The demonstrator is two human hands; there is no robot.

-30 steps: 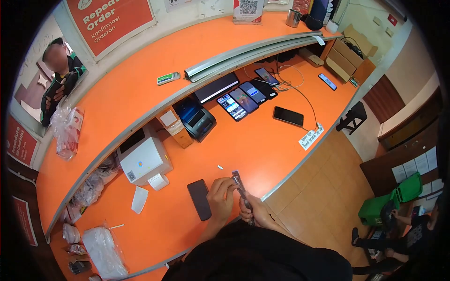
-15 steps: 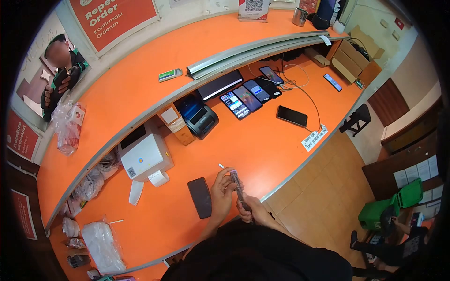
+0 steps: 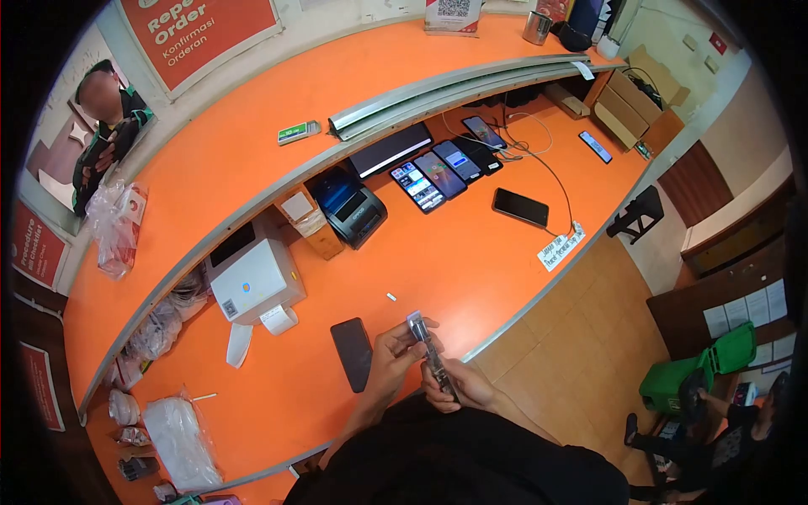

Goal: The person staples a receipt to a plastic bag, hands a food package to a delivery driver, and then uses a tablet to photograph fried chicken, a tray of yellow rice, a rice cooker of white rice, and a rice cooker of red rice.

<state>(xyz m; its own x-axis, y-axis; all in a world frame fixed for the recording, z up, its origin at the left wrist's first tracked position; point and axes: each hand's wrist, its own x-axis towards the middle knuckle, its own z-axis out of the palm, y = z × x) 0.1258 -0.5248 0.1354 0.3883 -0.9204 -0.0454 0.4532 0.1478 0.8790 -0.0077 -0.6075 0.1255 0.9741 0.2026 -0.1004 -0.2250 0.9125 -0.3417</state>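
A slim, elongated silver-and-dark device [image 3: 432,358] with a pale end is between my hands, above the counter's front edge; its exact kind is hard to make out. My left hand [image 3: 394,352] has its thumb and fingers closed round the upper part, near the pale end. Lower down, the fingers of my right hand [image 3: 461,384] wrap the dark body. Just left of my left hand lies a black phone [image 3: 351,353], screen dark. A small white piece [image 3: 391,296] rests on the counter beyond my hands.
On the orange counter [image 3: 404,261] stand a white label printer [image 3: 252,282] and a black printer [image 3: 349,210]. Several phones [image 3: 417,187] lie farther back, with cables. A plastic-wrapped bundle [image 3: 181,442] is at left. One person [image 3: 118,118] is beyond the opening; another [image 3: 724,438] is lower right.
My hands have lowered slightly with the device, and more of its silver upper part shows. The person beyond the opening has lowered their hands. The view has shifted a little.
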